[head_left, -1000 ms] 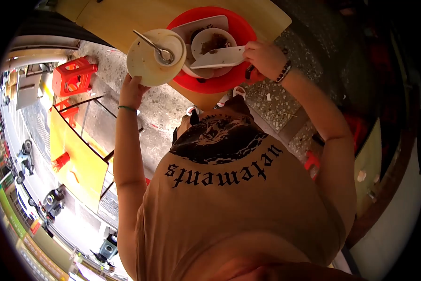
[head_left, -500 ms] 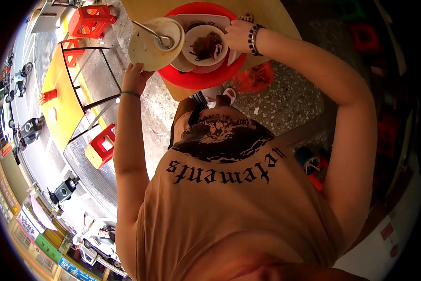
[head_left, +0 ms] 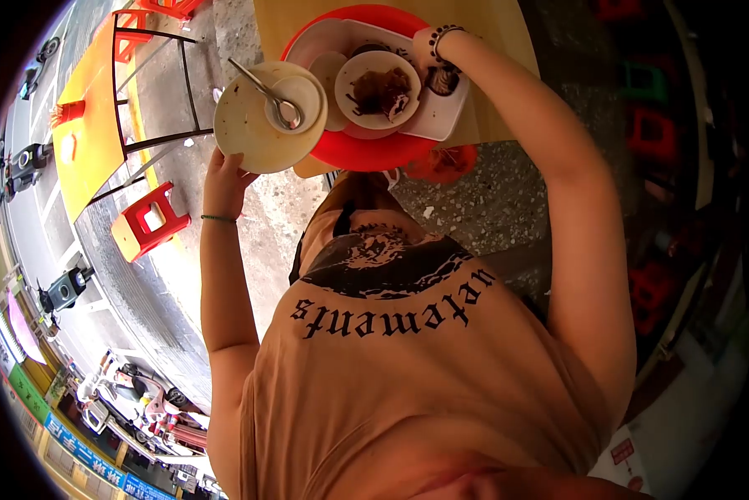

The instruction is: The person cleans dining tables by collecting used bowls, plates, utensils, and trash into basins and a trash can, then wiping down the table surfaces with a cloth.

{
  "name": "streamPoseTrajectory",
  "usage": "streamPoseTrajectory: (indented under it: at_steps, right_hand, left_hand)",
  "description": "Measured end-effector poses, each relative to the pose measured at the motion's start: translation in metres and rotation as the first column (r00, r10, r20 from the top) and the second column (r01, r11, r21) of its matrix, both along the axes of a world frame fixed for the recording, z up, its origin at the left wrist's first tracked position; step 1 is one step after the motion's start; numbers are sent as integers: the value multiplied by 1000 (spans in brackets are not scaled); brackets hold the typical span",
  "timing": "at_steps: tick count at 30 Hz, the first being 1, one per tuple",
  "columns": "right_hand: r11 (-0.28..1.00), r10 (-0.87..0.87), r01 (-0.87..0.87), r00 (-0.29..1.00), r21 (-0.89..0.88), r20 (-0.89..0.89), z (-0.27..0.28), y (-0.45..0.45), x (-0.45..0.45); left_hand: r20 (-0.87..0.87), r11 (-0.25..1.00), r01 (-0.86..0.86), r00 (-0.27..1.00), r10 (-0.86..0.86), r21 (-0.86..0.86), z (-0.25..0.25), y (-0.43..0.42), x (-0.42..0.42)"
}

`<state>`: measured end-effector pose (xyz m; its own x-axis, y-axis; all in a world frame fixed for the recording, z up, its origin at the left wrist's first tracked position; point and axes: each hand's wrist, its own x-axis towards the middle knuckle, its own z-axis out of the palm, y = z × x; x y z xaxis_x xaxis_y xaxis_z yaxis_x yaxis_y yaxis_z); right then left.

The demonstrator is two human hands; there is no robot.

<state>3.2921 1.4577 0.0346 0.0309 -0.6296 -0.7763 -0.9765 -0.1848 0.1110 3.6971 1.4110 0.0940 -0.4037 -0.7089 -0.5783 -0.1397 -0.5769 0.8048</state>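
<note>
My left hand [head_left: 227, 177] grips the rim of a pale plate [head_left: 253, 146]. A small white bowl [head_left: 306, 93] and a metal spoon [head_left: 287, 111] rest on that plate. My right hand [head_left: 427, 52] is bent down over the right side of a white rectangular tray [head_left: 441, 121]; what its closed fingers hold is hidden. Just beside them is a dark brown item [head_left: 443, 81]. Left of it, a white bowl [head_left: 380, 90] with dark brown leftovers sits among stacked dishes in a red basin [head_left: 341, 154].
The basin stands on a yellowish tabletop [head_left: 503, 100]. A red bag-like item [head_left: 445, 162] is below it. On the left are a yellow table [head_left: 87, 142], a red stool [head_left: 151, 221] and a road with a parked scooter [head_left: 66, 290]. More red stools [head_left: 653, 137] show in the dark at right.
The white tray, earlier tilted in my right hand, now lies lower among the dishes, reaching past the basin's right edge. My right hand has moved up. My left hand still holds the plate. The view has shifted.
</note>
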Motion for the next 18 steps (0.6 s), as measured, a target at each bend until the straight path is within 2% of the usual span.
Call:
streamPoseTrajectory:
  at_steps: [1,2,3,6,8,9,10,13,15,18]
  right_hand:
    - [1000,5,-5,1000,7,0,-5,-7,3]
    - [965,-255,252,966,-69,-31,-9,-14,6]
    - [859,-501,491,864,-147,-46,-10,-20,16]
    - [822,-558,554,830,-131,1,-57,-17,14]
    - [760,-643,648,762,-59,76,-55,-16,22]
    - [820,-570,572,820,-16,57,-55,-14,23]
    - [821,-570,571,820,-3,44,-54,-10,24]
    - [828,-554,560,825,-25,114,-58,-9,21]
    - [749,-639,651,758,-120,130,-55,-6,26]
    - [704,-685,700,713,-117,150,-65,-3,23]
  left_hand:
    - [45,1000,7,999,-7,-1,0,0,1]
    - [87,1000,16,996,-16,-1,-1,-1,2]
    - [84,1000,15,996,-16,10,2,-2,9]
    - [94,999,39,995,-42,32,6,-6,12]
    - [134,996,65,988,-72,58,7,-10,9]
    - [103,995,68,992,-75,70,3,-12,12]
    - [98,994,68,992,-76,88,2,-13,16]
    - [81,994,88,992,-93,72,0,-17,15]
    - [91,995,60,994,-67,75,8,-14,10]
    - [143,994,74,986,-85,85,12,-14,14]
